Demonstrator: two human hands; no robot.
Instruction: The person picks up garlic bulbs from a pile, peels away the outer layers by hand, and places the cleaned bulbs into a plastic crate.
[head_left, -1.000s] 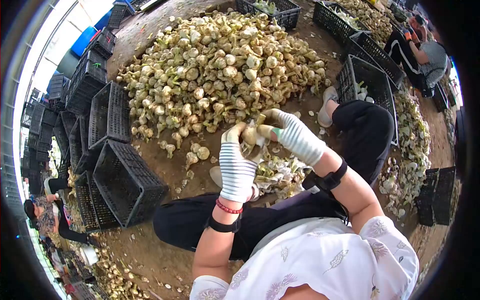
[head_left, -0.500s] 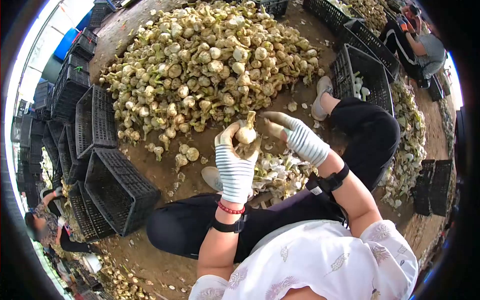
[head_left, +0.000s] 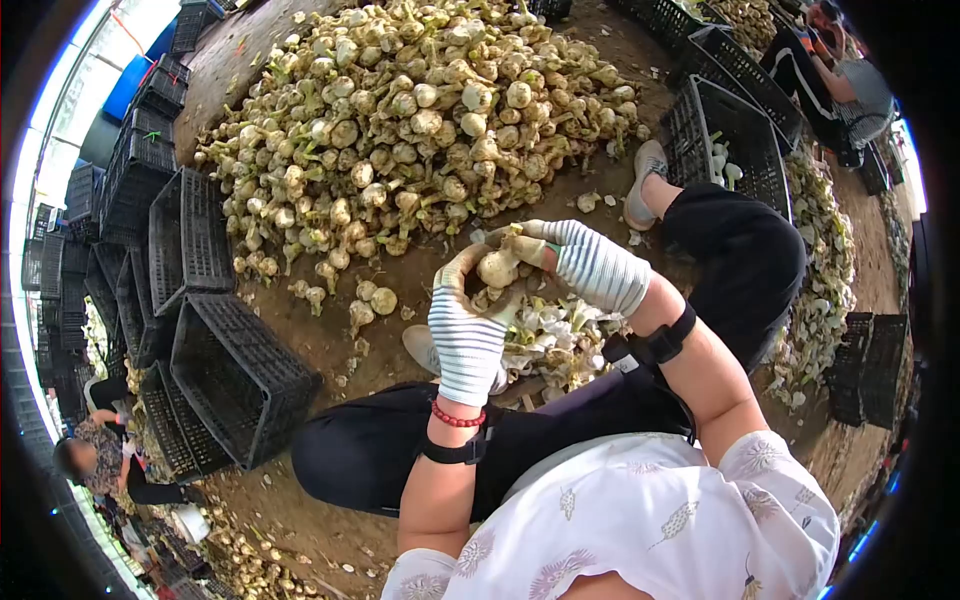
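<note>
A garlic bulb (head_left: 497, 269) with a short stem is held up in front of me. My left hand (head_left: 466, 328), in a striped glove with a soiled palm, has its fingers and thumb curled round the bulb's left side and underside. From the right, my right hand (head_left: 598, 268), gloved alike, closes its fingers and thumb on the stem and upper side of the same bulb. The fingers partly cover the stem. Below both hands lies a heap of peeled-off garlic skins (head_left: 560, 345), between my legs.
A large pile of garlic bulbs (head_left: 400, 130) rises ahead. To the left, black plastic crates (head_left: 245, 385) stand open and stacked. At right, another crate (head_left: 740, 130) holds several white bulbs. Loose skins (head_left: 815, 260) line the right side. Other people sit at upper right and lower left.
My right hand has moved left and closed on the bulb's stem; before, it was apart with its fingers spread. My left hand still holds the bulb, barely shifted.
</note>
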